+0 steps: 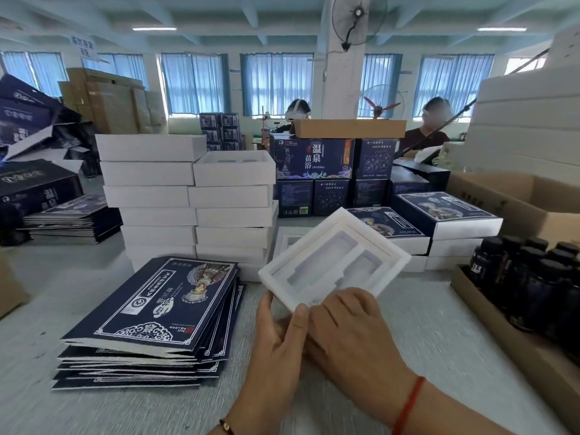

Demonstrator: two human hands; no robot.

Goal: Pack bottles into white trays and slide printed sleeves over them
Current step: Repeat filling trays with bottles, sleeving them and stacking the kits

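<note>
Nearest, two hands: left hand (276, 337) gripping the near edge of one white tray (334, 262), thumb on top, fingers curled beneath; right hand (348, 328) beside it, fingers bent over the same edge, grip beneath hidden. Tray tilted, lifted off the grey table (94, 412), two empty recesses showing. Left of the hands, one stack of flat printed sleeves (157, 312), count unclear. Right, dark bottles (533, 277) standing in one cardboard carton (508, 334), at least eight caps visible. Behind, two columns of stacked white trays (188, 199). Farther right, two sleeved boxes (439, 211) atop white trays. Beyond, two seated persons, blurred.
</note>
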